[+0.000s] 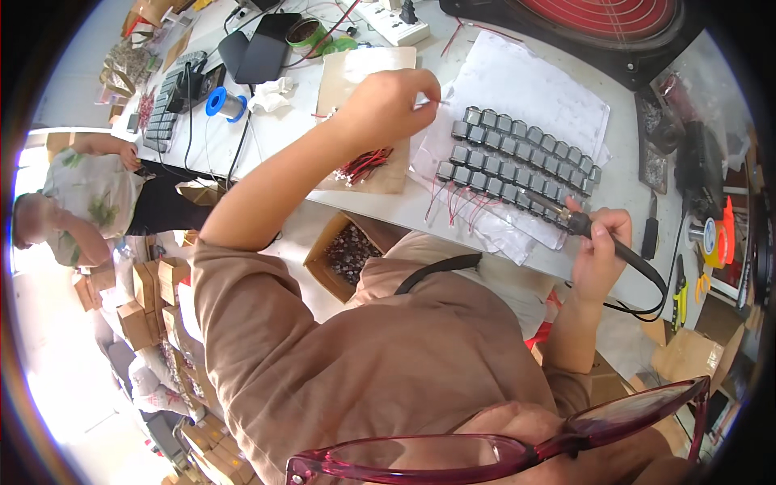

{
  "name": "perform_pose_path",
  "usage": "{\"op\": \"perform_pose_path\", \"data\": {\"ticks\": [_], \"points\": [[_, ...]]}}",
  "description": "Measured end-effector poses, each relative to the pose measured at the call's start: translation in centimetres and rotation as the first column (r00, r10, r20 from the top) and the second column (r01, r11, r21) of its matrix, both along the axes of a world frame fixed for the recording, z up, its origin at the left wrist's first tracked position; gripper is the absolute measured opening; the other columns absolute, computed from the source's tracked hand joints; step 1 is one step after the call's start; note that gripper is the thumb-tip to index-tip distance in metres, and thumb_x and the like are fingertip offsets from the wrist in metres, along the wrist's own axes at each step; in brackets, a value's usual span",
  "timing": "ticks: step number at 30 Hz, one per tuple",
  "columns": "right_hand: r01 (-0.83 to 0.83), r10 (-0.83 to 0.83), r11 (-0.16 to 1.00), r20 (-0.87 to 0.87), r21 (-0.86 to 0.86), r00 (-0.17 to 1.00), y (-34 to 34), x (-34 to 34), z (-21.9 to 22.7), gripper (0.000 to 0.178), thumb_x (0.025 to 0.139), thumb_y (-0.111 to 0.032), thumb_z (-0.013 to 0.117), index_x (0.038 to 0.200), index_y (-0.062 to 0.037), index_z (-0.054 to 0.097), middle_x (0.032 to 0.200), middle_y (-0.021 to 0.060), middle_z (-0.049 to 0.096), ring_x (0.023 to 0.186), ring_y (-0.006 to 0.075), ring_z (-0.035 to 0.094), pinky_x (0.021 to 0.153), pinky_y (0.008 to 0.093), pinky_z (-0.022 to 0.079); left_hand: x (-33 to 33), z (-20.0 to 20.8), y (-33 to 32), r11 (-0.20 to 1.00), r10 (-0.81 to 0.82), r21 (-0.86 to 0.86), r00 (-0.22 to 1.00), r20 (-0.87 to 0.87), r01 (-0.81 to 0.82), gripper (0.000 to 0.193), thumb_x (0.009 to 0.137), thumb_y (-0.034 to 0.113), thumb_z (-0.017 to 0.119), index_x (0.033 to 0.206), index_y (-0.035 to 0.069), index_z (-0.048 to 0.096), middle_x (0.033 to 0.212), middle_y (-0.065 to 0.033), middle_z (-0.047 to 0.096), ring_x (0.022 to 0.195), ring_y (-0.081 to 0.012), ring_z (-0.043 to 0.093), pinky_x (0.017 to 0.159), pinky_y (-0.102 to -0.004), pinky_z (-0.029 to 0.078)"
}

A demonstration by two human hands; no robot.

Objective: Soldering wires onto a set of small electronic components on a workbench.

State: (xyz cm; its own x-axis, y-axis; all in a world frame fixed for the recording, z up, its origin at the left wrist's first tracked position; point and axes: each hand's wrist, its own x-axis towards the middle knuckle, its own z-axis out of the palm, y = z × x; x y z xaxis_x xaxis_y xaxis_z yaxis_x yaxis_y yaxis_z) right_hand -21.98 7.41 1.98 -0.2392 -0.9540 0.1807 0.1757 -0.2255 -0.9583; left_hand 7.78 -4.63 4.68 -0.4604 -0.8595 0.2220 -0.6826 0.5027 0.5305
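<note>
From here I see the right hand (598,255), at three o'clock, grasping a soldering iron (577,223) — tip toward the grey blocks (508,145) at two. The left hand (388,103), at twelve, is curled — around what, I cannot tell.

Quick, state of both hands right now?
Left hand: closed in a pinch; cannot tell what, if anything, it holds.
Right hand: closed, holding the soldering iron.
</note>
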Motion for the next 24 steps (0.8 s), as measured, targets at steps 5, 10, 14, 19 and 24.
{"op": "perform_pose_path", "data": {"ticks": [5, 10, 14, 19, 24], "points": [[0.020, -0.019, 1.000, 0.043, -0.011, 0.999, 0.2, 0.0, 0.1, 0.009, 0.080, -0.007, 0.051, 0.079, -0.0051, 0.043, 0.061, -0.0014, 0.035, 0.053, 0.0044, 0.030, 0.091, 0.0511, 0.046, -3.4, 2.7, 4.5, 0.934, 0.110, 0.358, 0.943, -0.315, 0.011, 0.011, 0.082, 0.007, 0.064, 0.090, 0.000, 0.064, 0.071, 0.0054, 0.056, 0.062, -0.0004, 0.045, 0.055, -0.0174, 0.038], [0.008, -0.005, 0.998, 0.056, -0.059, 0.998, 1.2, -0.9, 0.2, 0.011, 0.080, -0.008, 0.052, 0.081, -0.0052, 0.042, 0.065, 0.0005, 0.039, 0.061, 0.0071, 0.035, 0.093, 0.0517, 0.045, -7.4, 0.8, 9.1, 0.990, 0.075, 0.136, 0.934, -0.350, -0.028, 0.008, 0.075, 0.003, 0.068, 0.082, 0.002, 0.063, 0.070, -0.0065, 0.059, 0.055, -0.0183, 0.053, 0.052, -0.0292, 0.044], [-0.012, 0.010, 0.994, -0.015, -0.105, 1.000, 2.3, -1.6, -0.9, 0.012, 0.080, -0.006, 0.053, 0.082, -0.0046, 0.042, 0.068, 0.0018, 0.043, 0.063, 0.0082, 0.038, 0.095, 0.0522, 0.044, -9.0, -1.5, 9.9, 0.991, 0.042, -0.114, 0.962, -0.270, -0.075, 0.008, 0.072, 0.003, 0.067, 0.077, 0.005, 0.061, 0.078, -0.0041, 0.061, 0.088, -0.0276, 0.054, 0.076, -0.0375, 0.042], [-0.049, 0.039, 0.987, -0.068, -0.152, 0.997, 2.5, -1.3, -1.4, 0.012, 0.080, -0.003, 0.055, 0.083, -0.0039, 0.043, 0.070, 0.0018, 0.043, 0.064, 0.0077, 0.040, 0.096, 0.0520, 0.043, -10.2, -2.9, 10.8, 0.987, 0.130, -0.055, 0.944, -0.302, -0.153, 0.011, 0.069, 0.004, 0.068, 0.078, 0.006, 0.063, 0.099, -0.0065, 0.065, 0.113, -0.0329, 0.046, 0.094, -0.0428, 0.035], [-0.033, 0.025, 0.993, -0.070, -0.116, 0.997, 2.4, -0.7, -0.8, 0.012, 0.081, -0.002, 0.055, 0.084, -0.0040, 0.044, 0.068, 0.0002, 0.043, 0.061, 0.0057, 0.040, 0.097, 0.0501, 0.042, -10.3, -3.2, 10.7, 0.984, 0.135, -0.068, 0.939, -0.318, -0.164, 0.011, 0.067, 0.004, 0.067, 0.075, 0.008, 0.062, 0.098, -0.0042, 0.065, 0.112, -0.0316, 0.048, 0.093, -0.0429, 0.033]]}}
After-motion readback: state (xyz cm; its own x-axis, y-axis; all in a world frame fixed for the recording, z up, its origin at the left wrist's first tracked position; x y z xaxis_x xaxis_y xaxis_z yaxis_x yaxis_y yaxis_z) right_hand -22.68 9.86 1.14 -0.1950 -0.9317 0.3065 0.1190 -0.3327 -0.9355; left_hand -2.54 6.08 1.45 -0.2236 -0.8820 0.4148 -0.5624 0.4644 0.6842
